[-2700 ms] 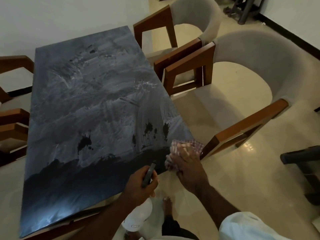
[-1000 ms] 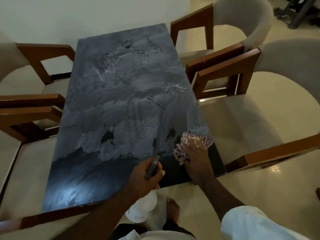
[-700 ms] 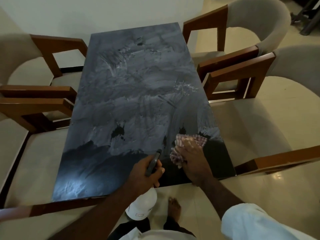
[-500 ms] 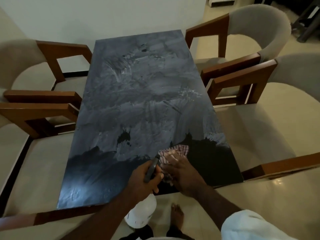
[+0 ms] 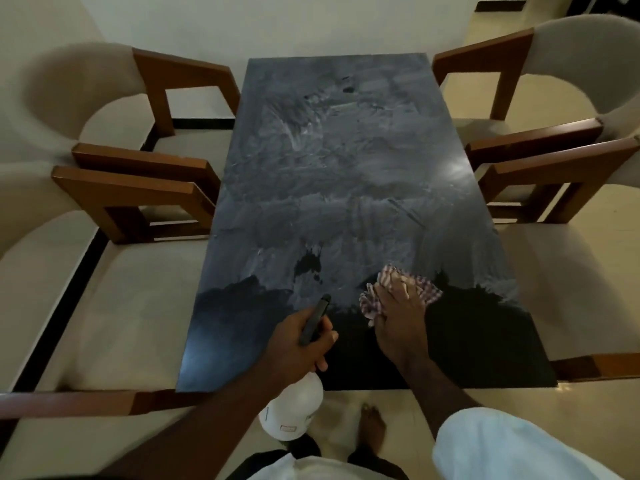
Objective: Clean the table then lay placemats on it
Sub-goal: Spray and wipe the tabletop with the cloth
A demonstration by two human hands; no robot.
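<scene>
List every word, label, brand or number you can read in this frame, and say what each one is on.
No text here can be read.
Small outlined label low on the white spray bottle held in the left hand: too small and blurred to read.
Table and checked cloth: no writing visible.
</scene>
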